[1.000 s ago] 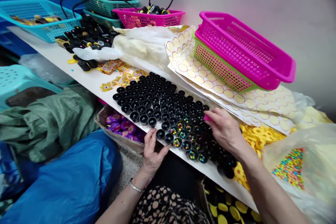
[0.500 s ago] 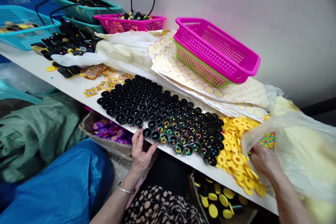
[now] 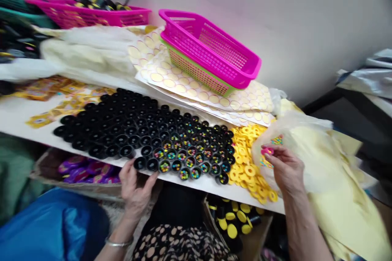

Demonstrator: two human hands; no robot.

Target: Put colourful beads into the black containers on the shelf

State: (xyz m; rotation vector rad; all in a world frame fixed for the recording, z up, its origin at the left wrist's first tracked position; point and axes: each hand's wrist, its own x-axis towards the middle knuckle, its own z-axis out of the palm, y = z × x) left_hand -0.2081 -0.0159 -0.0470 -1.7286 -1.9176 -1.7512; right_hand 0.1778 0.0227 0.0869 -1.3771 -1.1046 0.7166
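Pinching a pink piece [image 3: 267,151], the right hand [image 3: 288,168] is outstretched, the left hand [image 3: 135,193] splayed beside cups [image 3: 143,131].

Black cups [image 3: 134,140] stood open-side up in tight rows, many bearing colourful pellets [image 3: 164,166]. Right of the cups, a small pink tool [image 3: 267,151] was held at a translucent bag [image 3: 306,130] of pellets.

Black cups [image 3: 127,151], multicoloured candies [image 3: 277,140], yellow rings [image 3: 249,170], magenta-and-green baskets [image 3: 208,55], cream-dotted sheets [image 3: 180,88]
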